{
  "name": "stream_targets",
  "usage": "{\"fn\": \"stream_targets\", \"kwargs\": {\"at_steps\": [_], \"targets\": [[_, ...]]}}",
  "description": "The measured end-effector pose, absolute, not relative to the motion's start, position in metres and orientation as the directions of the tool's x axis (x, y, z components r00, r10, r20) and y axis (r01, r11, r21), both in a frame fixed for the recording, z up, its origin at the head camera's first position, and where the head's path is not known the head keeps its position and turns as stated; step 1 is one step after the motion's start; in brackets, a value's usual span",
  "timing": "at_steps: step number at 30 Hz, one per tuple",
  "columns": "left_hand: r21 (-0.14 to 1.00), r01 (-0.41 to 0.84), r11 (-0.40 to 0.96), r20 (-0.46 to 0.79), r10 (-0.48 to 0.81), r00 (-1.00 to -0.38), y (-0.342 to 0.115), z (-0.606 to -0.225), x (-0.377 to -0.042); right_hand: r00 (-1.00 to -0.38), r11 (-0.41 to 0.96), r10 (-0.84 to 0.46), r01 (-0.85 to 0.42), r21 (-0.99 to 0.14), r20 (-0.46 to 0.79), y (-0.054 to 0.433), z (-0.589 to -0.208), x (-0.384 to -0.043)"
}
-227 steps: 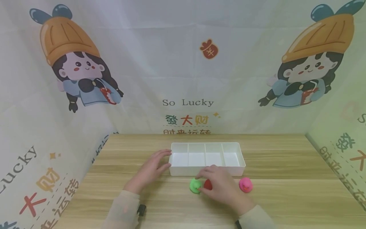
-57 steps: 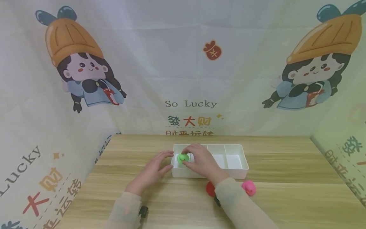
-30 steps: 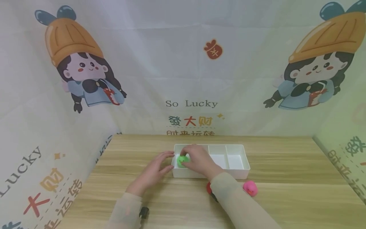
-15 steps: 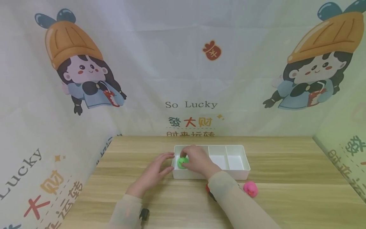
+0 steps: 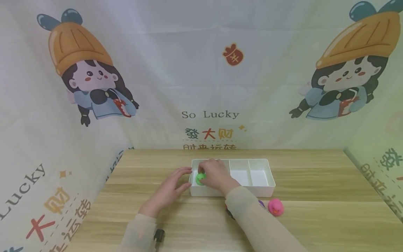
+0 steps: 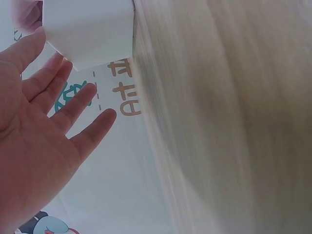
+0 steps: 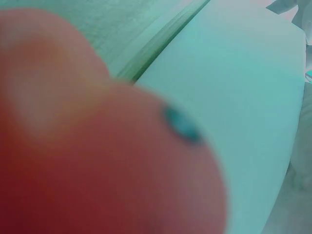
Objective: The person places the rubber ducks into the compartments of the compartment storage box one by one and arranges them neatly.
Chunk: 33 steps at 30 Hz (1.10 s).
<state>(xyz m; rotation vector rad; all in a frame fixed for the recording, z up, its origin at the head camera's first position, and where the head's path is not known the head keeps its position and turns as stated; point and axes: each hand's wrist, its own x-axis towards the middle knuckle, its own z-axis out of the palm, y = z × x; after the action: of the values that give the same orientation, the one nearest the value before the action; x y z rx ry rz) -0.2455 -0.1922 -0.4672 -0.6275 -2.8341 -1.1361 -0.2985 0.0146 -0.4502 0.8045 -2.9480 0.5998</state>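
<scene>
A green rubber duck (image 5: pixel 199 179) sits low in the leftmost compartment of the white divided box (image 5: pixel 261 191). My right hand (image 5: pixel 217 175) reaches over the front wall and pinches it, hiding its right side. My left hand (image 5: pixel 170 189) stands at the box's left end with fingers extended; in the left wrist view, its thumb and some fingertips touch or nearly touch the white end wall (image 6: pixel 90 31). A red duck (image 7: pixel 141 180), large and blurred in the right wrist view, is mostly behind my right wrist in the head view.
On the wooden table (image 5: pixel 315 178), a pink duck (image 5: pixel 275 207) stands just in front of the box's right end. Something purple (image 5: pixel 261 203) peeks out beside my right sleeve. A printed cloth (image 5: pixel 267 87) hangs behind and at both sides.
The green duck has gone from the table in front of the box into its leftmost compartment with my right hand, settling lower lately. My left hand has stayed at the box's end.
</scene>
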Motion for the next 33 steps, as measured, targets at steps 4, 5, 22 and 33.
{"fn": "stream_targets", "kwargs": {"at_steps": [4,5,22,33], "targets": [[0.665,0.372,0.647,0.169,0.355,-0.919,-0.192,-0.467,-0.245,-0.868,0.795,-0.481,-0.490,-0.358,0.119,0.013,-0.448,-0.299],[0.668,0.371,0.645,0.168,0.355,-0.920,-0.191,-0.467,-0.245,-0.869,0.794,-0.480,-0.487,-0.362,0.117,0.013,-0.448,-0.298],[0.655,0.378,0.655,0.166,0.363,-0.917,-0.190,-0.468,-0.247,-0.812,0.710,-0.524,-0.584,-0.395,0.258,0.019,-0.458,-0.293],[0.653,0.379,0.656,0.163,0.367,-0.916,-0.192,-0.468,-0.246,-0.814,0.693,-0.494,-0.581,-0.426,0.306,0.026,-0.454,-0.281]]}}
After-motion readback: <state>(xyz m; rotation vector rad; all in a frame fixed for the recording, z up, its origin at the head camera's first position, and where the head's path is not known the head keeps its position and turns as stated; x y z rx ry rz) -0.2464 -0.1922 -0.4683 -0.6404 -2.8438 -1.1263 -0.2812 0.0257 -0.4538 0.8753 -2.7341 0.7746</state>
